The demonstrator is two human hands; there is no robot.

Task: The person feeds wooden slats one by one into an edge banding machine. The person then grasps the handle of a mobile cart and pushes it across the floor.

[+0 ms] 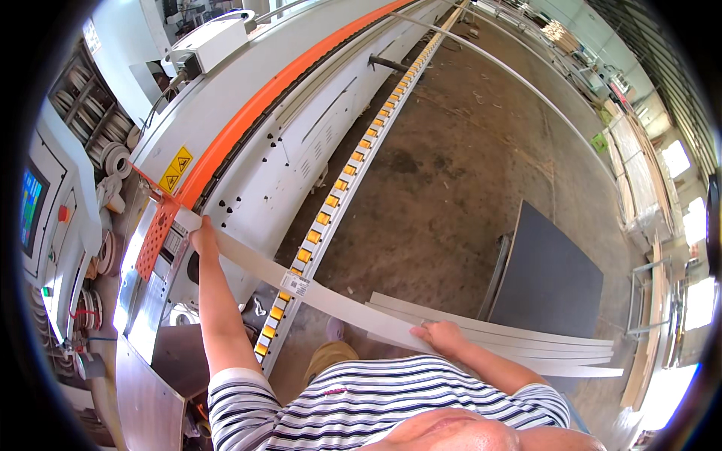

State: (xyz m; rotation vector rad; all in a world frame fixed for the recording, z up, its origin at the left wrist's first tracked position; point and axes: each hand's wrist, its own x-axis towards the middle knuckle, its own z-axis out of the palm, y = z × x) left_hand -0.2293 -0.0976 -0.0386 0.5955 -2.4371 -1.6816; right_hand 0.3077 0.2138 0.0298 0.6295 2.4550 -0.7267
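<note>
One machine (301, 143); one roller rail (341, 184) alongside it. One long white strip (353, 310) crosses rail, left end at machine, most length outside: early stage, I'd judge. About three more strips (526, 334) farther from machine, seemingly left. Two hands, both closed on long strip: left hand (201, 237) by machine, right hand (445, 337) farther off. One label (294, 283).

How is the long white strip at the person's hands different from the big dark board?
The white strip is long and narrow; the dark board is much broader. The strip is pale, the board dark grey. The left hand and right hand are on the strip, but neither touches the board. Both look flat.
</note>
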